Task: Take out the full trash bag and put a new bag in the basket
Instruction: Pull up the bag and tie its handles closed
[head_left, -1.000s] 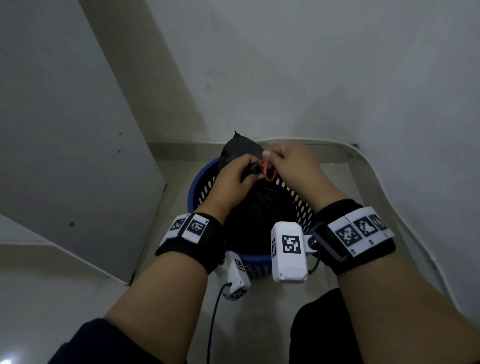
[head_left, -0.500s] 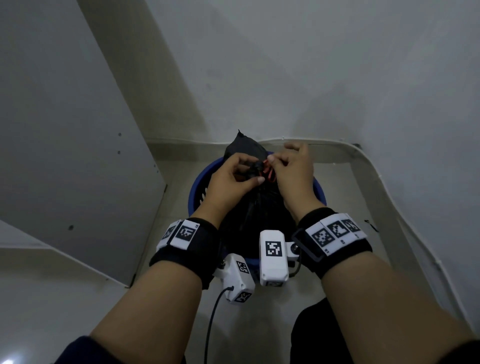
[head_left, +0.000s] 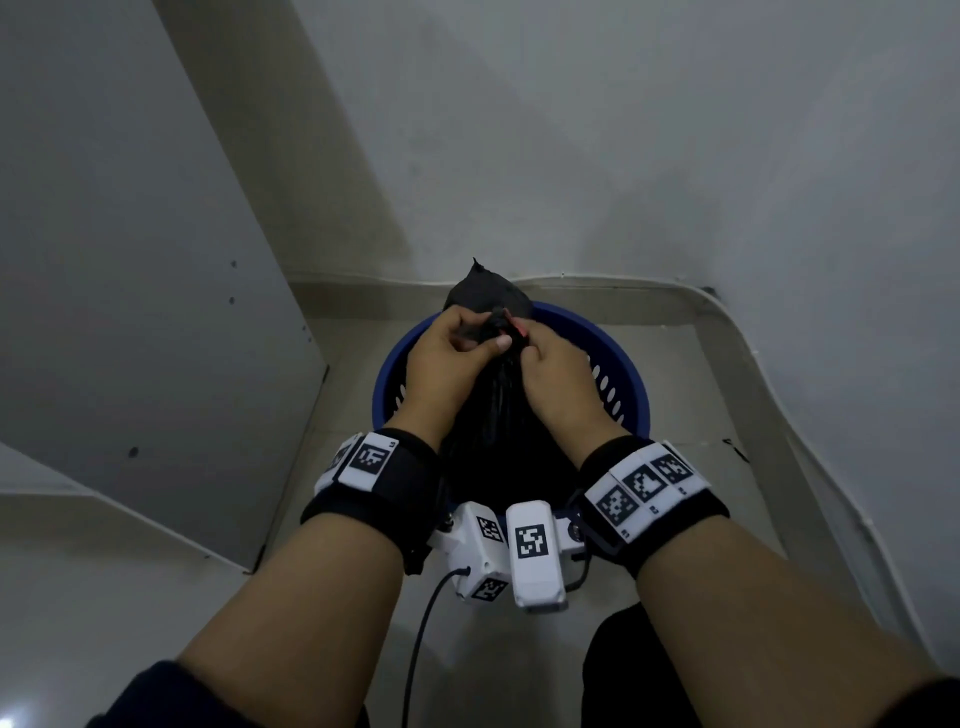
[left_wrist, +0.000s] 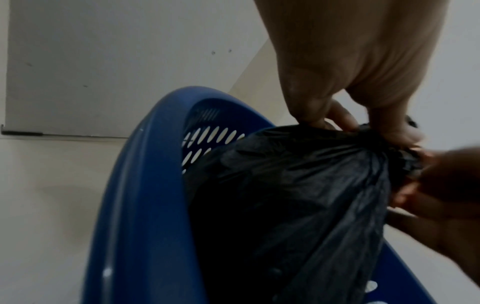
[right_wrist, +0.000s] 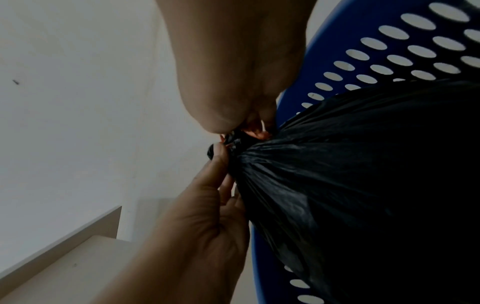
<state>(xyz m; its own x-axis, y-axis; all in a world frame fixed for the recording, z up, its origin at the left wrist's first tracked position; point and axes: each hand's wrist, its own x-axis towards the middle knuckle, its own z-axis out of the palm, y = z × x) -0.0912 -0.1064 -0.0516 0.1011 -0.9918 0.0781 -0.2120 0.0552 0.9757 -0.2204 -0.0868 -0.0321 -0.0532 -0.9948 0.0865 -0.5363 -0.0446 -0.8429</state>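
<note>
A full black trash bag (head_left: 493, 415) sits in a round blue perforated basket (head_left: 626, 374) on the floor. The bag's mouth is gathered into a neck, with a loose flap (head_left: 483, 288) sticking up behind. My left hand (head_left: 480, 340) grips that neck between thumb and fingers (left_wrist: 394, 133). From the right, my right hand (head_left: 527, 349) pinches a red rubber band (head_left: 519, 328) against the neck; the band (right_wrist: 257, 131) shows under its fingertips. The bag (right_wrist: 363, 185) fills most of the basket (right_wrist: 363, 47). How the band sits around the neck is hidden.
The basket stands in a corner, with grey walls behind and to the right. A grey panel (head_left: 156, 312) rises at the left, next to the basket. A pale ledge (head_left: 753, 395) curves along the right wall. Bare floor (head_left: 337, 597) lies below my forearms.
My right hand has come down from above the neck to its right side. The red band's loop, wide open before, now shows only as a sliver at the neck. My left hand keeps its grip.
</note>
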